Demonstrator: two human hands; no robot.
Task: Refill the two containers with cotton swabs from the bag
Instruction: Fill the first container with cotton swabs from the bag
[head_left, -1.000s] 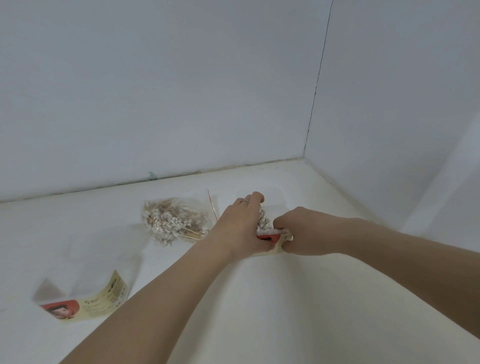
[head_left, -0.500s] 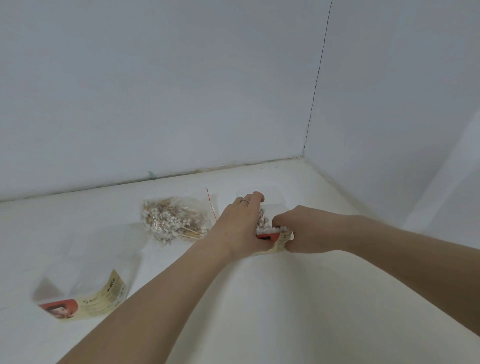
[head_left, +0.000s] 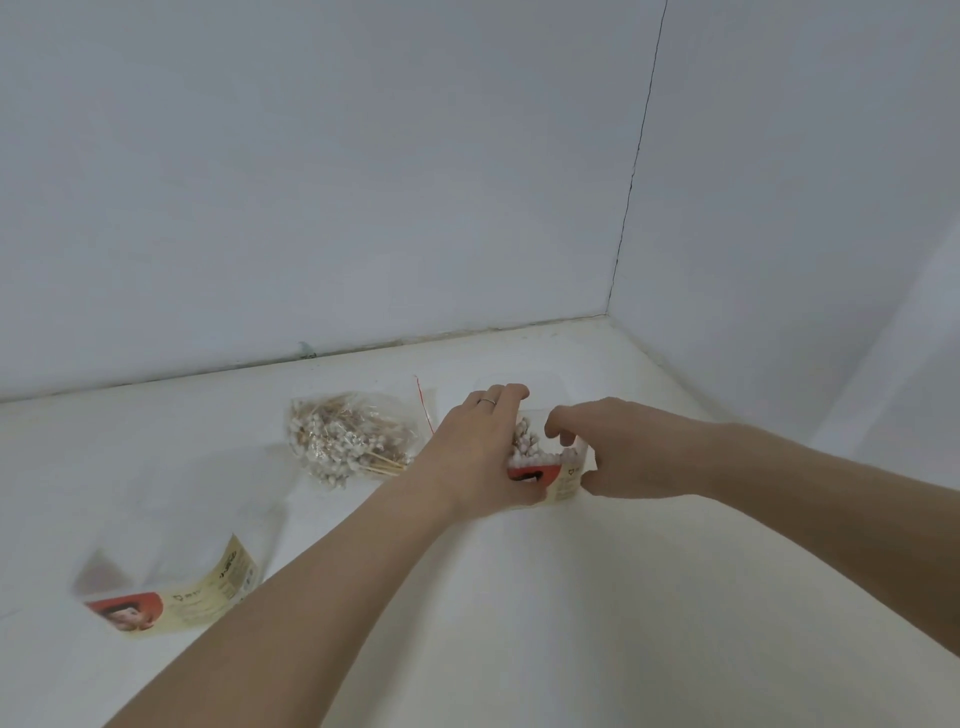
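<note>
You're at a white counter (head_left: 519, 623) in a wall corner. Near left: clear container (head_left: 171, 571) w/ red-yellow label, lying on the counter, looks empty. Further back, centre: clear bag (head_left: 353, 436) of cotton swabs (head_left: 332, 447), well apart from that container. Just right of the bag — 2nd container (head_left: 550, 467), same label, packed w/ swabs standing on end. Your left hand (head_left: 478, 452) wraps its left side, fingers curled over the far edge — gripping it. Your right hand (head_left: 618, 452) is on the right side, thumb against the label, fingers curled above the swab tops; can't tell if they pinch any.
</note>
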